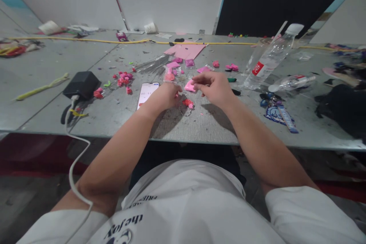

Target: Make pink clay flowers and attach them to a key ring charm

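The right hand [195, 82], fingers clamped on a pink piece [190, 86], should pinch lightly to prevent creasing; whether the left hand [168, 96] grips anything is unclear.

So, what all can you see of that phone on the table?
The phone lies face up on the grey tabletop, its lit screen mostly white, with timer-like digits beginning 00:51, blue at the top and a red patch lower down. The left hand and wrist hide its lower right part; whether they touch is unclear.
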`<state>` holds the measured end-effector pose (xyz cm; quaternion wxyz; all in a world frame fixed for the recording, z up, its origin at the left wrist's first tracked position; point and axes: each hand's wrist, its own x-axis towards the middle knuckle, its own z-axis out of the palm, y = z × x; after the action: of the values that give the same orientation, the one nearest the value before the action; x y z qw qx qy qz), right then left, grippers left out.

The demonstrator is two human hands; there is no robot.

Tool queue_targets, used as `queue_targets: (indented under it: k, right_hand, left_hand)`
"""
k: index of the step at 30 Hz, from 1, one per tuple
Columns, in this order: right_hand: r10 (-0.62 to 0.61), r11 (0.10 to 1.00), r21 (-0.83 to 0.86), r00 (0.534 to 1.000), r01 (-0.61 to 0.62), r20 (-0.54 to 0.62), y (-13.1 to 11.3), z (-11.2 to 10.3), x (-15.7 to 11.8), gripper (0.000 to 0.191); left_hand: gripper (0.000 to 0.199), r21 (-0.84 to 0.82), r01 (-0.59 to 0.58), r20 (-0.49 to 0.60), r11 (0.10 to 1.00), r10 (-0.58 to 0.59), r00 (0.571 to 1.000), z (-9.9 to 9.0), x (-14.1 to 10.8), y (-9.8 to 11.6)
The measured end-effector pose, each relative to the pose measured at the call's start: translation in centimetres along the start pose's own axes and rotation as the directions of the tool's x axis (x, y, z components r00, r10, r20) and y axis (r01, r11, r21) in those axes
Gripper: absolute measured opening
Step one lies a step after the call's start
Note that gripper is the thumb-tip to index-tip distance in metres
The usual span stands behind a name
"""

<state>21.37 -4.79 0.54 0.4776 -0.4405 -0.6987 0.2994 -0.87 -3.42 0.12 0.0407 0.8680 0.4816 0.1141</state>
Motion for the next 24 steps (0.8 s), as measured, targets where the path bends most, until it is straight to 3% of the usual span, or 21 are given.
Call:
queue_targets:
  k: [3, 8, 12, 18, 21, 24]
  right_hand:
    - [0.028, 0.999, -0.037, 0.999, -0.029, -0.023, -0.6, -0.1, -0.2, 0.017]
    - [-0.032, 0.998, -0.052, 0.999, 0.031, -0.027, -0.4, -0.1, 0.1, 0.032]
    - [-0.004, 1.000, -0.007, 0.999, 0.003, -0.044, 0.3, 0.1, 0.4, 0.028]
    - [0.059, 0.994, 0.090, 0.998, -0.062, 0.033, -0.2, 0.2, 0.2, 0.030]
    - [-0.008, 0.999, 0.038, 0.999, 0.007, 0.050, -0.5, 0.0, 0.0, 0.034]
    - [-0.141, 0.990, 0.000, 0.989, 0.142, 0.044, -0.7, 0.0, -0.2, 0.029]
  left_hand:
    - [0.038, -0.010, 0.007, -0.001, 1.000, -0.007, 1.000, 0.0, 0.0, -0.1]
    - [0.030, -0.013, 0.026, 0.013, 1.000, -0.026, 1.000, -0.2, -0.1, -0.1]
    - [0.034, -0.058, 0.047, 0.010, 0.997, -0.046, 0.999, -0.3, -0.2, -0.1]
    - [0.038, -0.106, 0.038, 0.005, 0.994, -0.038, 0.999, -0.3, -0.3, -0.5]
    - [0.039, -0.186, 0.045, -0.021, 0.981, -0.050, 0.999, -0.3, -0.2, -0.5]
    - [0.027, -0.362, 0.008, -0.142, 0.932, -0.064, 0.988, -0.7, -0.2, -0.2]
